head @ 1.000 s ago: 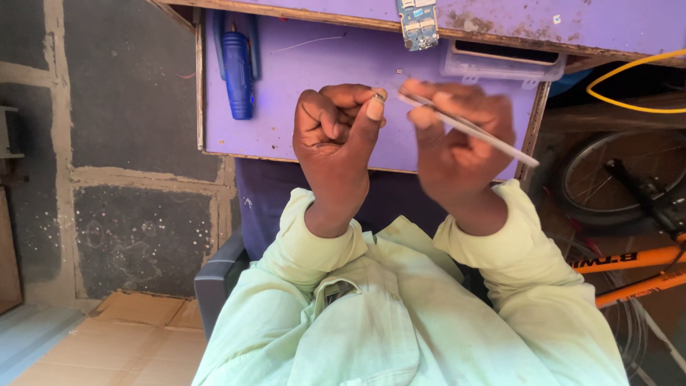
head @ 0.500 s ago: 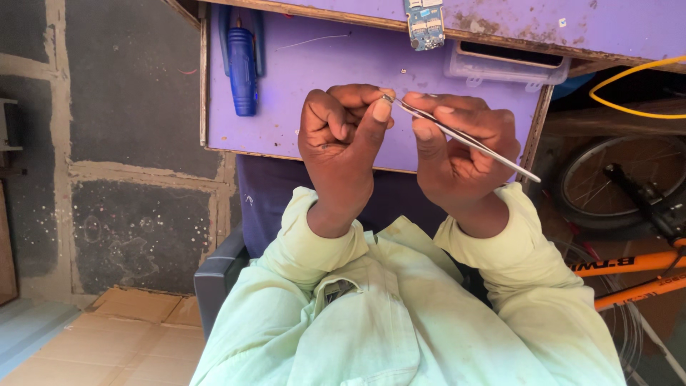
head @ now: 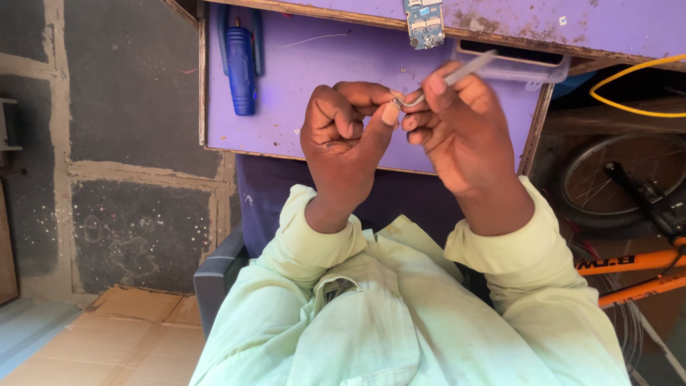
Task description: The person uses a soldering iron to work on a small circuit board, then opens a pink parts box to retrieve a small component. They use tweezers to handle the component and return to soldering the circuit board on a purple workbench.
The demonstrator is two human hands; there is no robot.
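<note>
Head view (the only view).

1. Hands. The left hand (head: 343, 146) is raised in front of the purple table (head: 307, 93), fingers curled into a near fist, thumb and forefinger pressed together on a small metal part (head: 397, 102). The part is too small to identify; only a pale glint shows at the thumb tip. The right hand (head: 457, 136) is just beside the left, touching it at the fingertips. Its fingers are clamped on a slim pair of metal tweezers (head: 457, 73), which slant up and to the right, with the curved tip meeting the small metal part.

2. Position of the work. The small metal part sits between the 2 hands, pinched by the left thumb and forefinger and touched by the tweezers' tip. It is held in the air, above the near edge of the table, not resting on it.

3. Progress, as a judgement. The part is gripped and the tool is engaged, so the fine work at the tip appears to be in hand. No finished result is visible; whether anything has been detached or fitted cannot be told.

4. Surroundings. A blue-handled tool (head: 241, 61) lies on the table at the left. A small blue circuit board (head: 423, 21) and a clear plastic frame (head: 543, 68) lie at the far edge. A yellow cable (head: 629, 71) and a bicycle wheel (head: 614, 182) stand at the right.
</note>
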